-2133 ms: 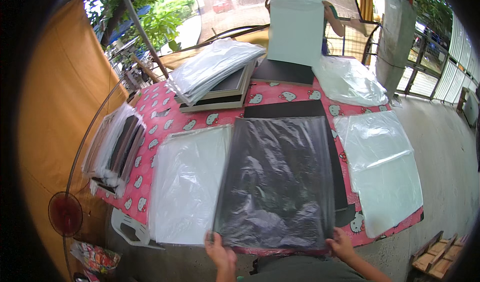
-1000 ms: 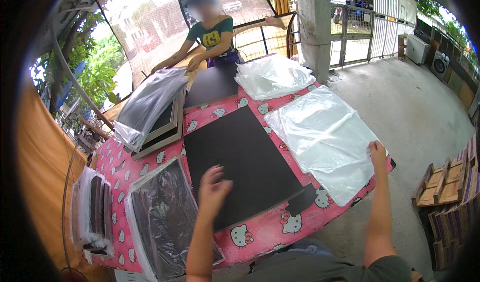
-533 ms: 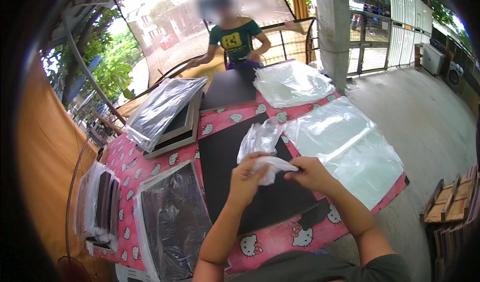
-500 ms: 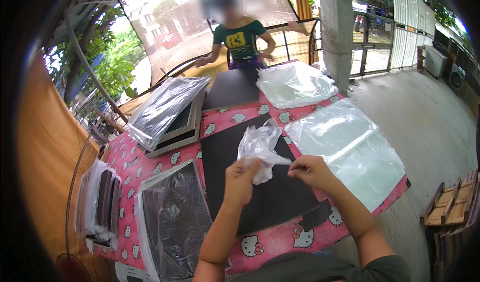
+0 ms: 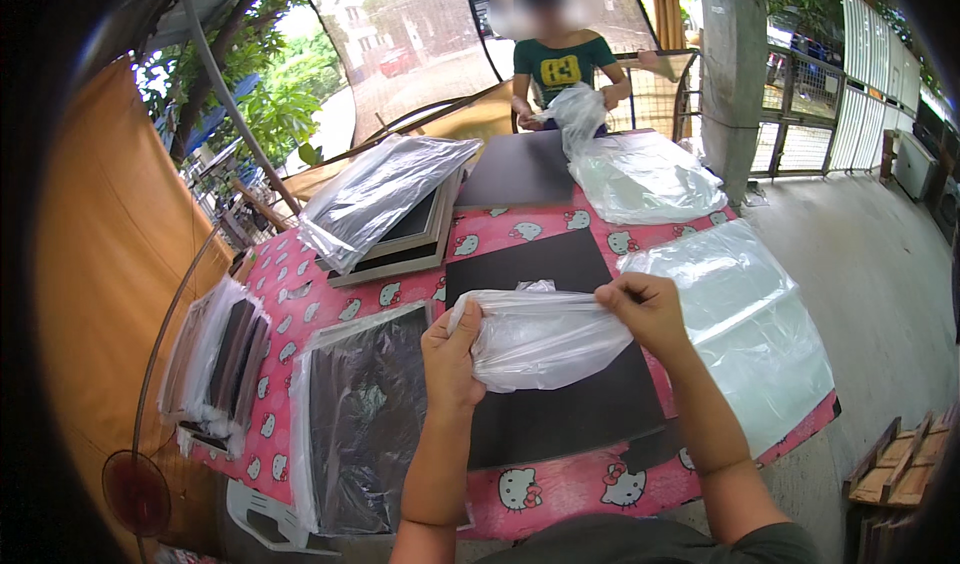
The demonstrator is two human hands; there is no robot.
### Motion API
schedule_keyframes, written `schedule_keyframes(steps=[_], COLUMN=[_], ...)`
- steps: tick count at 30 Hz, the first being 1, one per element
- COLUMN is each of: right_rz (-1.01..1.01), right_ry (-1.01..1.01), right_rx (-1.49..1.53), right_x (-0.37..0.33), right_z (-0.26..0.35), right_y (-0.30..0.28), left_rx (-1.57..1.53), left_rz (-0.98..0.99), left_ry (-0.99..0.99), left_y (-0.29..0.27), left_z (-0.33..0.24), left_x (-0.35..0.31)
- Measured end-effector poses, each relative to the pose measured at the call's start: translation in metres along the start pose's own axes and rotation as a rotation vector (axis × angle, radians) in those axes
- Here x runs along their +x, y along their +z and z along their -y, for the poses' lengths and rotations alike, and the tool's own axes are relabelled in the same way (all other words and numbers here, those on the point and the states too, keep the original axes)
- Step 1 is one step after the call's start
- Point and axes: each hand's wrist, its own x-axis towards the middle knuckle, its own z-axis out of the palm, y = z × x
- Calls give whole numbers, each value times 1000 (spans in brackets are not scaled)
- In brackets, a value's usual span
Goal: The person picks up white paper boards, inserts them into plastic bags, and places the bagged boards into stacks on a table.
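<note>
Head view: the left grip (image 5: 453,359) grasps one end of a clear plastic bag (image 5: 548,344), thumb in front and fingers mostly hidden. The right grip (image 5: 645,309) pinches the other end between thumb and fingers, so the bag stretches sideways between them in long creases. A small crumpled part shows behind its upper edge.

The bag is held over a black board (image 5: 570,429), covering its middle; the board lies flat on the tabletop (image 5: 570,494), which has a pink cover printed with white cat faces. A small black piece (image 5: 650,451) shows beside the board's near right corner.

Left of the board lies a plastic-wrapped black panel (image 5: 360,419); to its right, flat clear plastic sheeting (image 5: 760,334) reaches the tabletop's right side. Beyond, at the left, plastic-covered panels (image 5: 385,199) rest aslant on a pile of framed panels (image 5: 435,242). Another black board, the far board (image 5: 515,174), lies next to that pile, with loose clear plastic (image 5: 650,179) on its right.

Across the tabletop, a co-worker (image 5: 560,69) in a green top holds up a crumpled plastic bag. More wrapped panels (image 5: 215,359) are packed together at the left edge, near an orange curtain (image 5: 110,264). A wooden pallet (image 5: 900,464) shows at the lower right.
</note>
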Motion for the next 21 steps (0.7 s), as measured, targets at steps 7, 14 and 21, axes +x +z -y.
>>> schedule_keyframes(steps=[7, 14, 21], right_rz=[121, 100, -139], right_ry=[-186, -226, -318], right_rx=[44, -390, -289], right_x=[1, -5, -7], right_z=[5, 11, 17], right_y=[1, 3, 9], left_rx=[245, 161, -199], left_rz=[-135, -157, -80], left_ry=[175, 440, 85], left_y=[-2, 3, 9], left_z=[-2, 5, 3], left_x=[-2, -4, -14])
